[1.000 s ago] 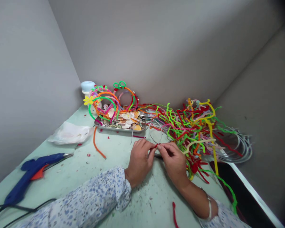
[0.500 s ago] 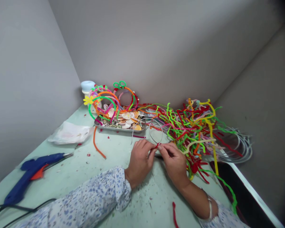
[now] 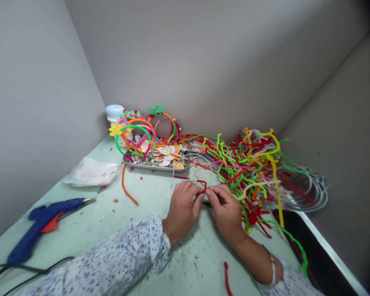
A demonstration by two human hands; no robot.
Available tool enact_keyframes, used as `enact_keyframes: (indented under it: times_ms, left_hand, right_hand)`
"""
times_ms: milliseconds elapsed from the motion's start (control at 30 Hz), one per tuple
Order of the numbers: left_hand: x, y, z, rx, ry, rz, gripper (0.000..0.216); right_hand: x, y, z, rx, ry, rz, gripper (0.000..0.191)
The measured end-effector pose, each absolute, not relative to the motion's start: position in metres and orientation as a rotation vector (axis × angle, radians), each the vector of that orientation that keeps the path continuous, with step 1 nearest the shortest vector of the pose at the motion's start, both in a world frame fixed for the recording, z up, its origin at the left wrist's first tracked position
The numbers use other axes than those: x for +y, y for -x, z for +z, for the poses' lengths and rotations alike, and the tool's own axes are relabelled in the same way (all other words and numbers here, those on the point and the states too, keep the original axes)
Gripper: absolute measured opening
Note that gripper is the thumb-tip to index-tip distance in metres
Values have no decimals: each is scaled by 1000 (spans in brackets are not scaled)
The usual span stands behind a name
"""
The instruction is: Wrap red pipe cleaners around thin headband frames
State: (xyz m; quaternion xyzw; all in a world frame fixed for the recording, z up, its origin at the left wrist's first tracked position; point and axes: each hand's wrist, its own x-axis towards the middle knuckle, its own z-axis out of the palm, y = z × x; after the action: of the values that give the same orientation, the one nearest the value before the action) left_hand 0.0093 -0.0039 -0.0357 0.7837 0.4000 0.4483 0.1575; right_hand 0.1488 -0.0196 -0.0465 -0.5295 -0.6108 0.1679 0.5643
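Over a pale green counter (image 3: 179, 267), a person's left hand (image 3: 182, 209) and right hand (image 3: 225, 209) are close together, thumbs and forefingers pinching a bent red pipe cleaner (image 3: 206, 186). It lies between the fingertips, its crooked free end sticking out on their far side. Just beyond are loops of pale wire (image 3: 211, 170), then a metal tray (image 3: 156, 167) of seashells (image 3: 165, 151). A tangled heap of colourful pipe cleaners (image 3: 249, 164) is near the right hand; a blue glue gun (image 3: 33, 234) lies well to the left.

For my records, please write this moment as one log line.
left hand: pinches red pipe cleaner; right hand: pinches same piece; shell tray: beyond hands; glue gun: lying at left
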Motion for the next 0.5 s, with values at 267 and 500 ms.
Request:
enact_keyframes:
  times_ms: [267,500]
  left_hand:
    - [-5,-10,-34,1139,-2238,1274,10]
    - [-7,-10,-35,1115,-2208,1277,9]
  right_hand:
    - [-19,-152,-49,-1443,1221,421,11]
    - [-19,-153,-48,-1432,1171,516,10]
